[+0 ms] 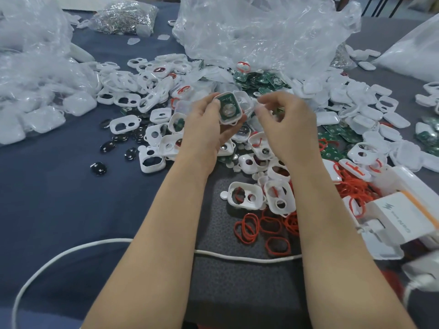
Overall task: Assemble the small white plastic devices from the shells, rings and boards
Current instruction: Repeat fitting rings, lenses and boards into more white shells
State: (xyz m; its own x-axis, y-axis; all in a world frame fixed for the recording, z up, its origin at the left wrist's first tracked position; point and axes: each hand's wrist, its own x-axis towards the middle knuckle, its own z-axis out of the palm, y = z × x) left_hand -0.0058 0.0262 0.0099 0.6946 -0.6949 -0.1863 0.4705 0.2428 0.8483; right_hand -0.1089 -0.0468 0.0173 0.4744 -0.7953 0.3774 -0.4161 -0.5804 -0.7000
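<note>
My left hand (209, 124) grips a small white shell (229, 110) with a green board and a round metal cell seated inside, open side up. My right hand (285, 122) hovers just to its right with fingers curled; a small pale piece seems pinched at the fingertips, but blur hides what it is. White shells with cut-out holes (245, 194) lie heaped below and around the hands. Red rings (249, 227) lie loose on the dark mat near my right forearm. Green boards (259, 80) are piled behind the hands.
Crumpled clear plastic bags (261, 32) stand at the back and left. Black oval buttons (107, 147) are scattered on the blue cloth (59, 198). A white cable (71, 250) crosses under my forearms. White boxes (403, 217) sit at the right.
</note>
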